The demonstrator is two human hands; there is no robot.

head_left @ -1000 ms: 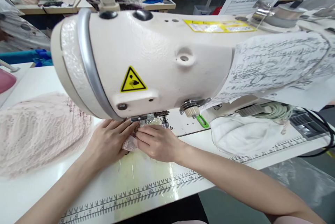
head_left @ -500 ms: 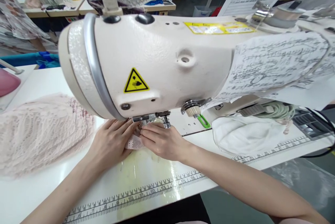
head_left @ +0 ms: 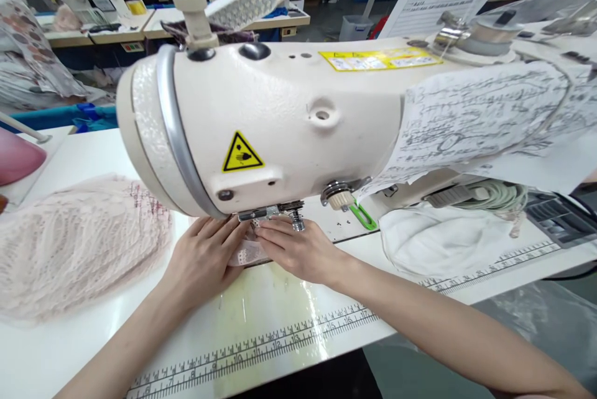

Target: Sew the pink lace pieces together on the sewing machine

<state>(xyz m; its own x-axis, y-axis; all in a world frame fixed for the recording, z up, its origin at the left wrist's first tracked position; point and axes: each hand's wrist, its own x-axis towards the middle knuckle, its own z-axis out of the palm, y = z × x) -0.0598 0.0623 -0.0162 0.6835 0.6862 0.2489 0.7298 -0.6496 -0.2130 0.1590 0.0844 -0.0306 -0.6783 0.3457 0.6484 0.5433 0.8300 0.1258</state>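
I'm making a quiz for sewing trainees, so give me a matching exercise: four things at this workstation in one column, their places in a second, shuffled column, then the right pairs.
Things:
1. lace pile
2. small lace piece
3. warning sticker
4. white cloth

Places:
A. on the front of the sewing machine head
B. on the table, out past the left hand
C. under the machine arm, beyond the right hand
D. between both hands, at the presser foot

Pairs: 1-B, 2-D, 3-A, 4-C
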